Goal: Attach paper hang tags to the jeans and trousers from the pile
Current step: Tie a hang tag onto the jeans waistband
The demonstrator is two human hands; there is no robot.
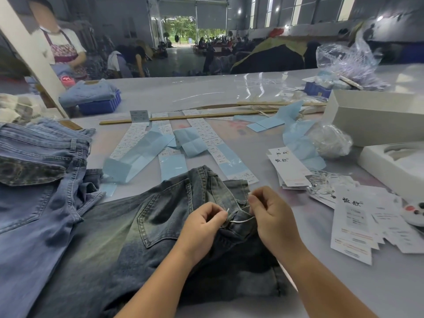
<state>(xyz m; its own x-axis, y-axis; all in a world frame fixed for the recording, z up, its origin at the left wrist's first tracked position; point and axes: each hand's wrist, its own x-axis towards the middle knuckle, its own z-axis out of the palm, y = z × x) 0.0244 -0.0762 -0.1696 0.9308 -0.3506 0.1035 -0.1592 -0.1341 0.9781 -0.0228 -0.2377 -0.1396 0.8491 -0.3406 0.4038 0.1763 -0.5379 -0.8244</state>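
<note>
Both forearms reach in over the dark jeans [160, 226], which lie flat on the desk [252, 138] so the waistband faces the worker. Left hand [202, 228] has its grip closed, pinching one end of the white string [238, 220]. Right hand [273, 216] pinches the other end, fingers curled, apparently at a belt loop, though the loop is hard to make out. Hang tags [291, 171] wait just right for easy reach. Lighter jeans [39, 175] lie piled at left.

Hidden and cut off

The hands [204, 228] cover where the string [239, 221] meets the jeans [142, 237]; small print on the tags [353, 226] is unreadable.
</note>
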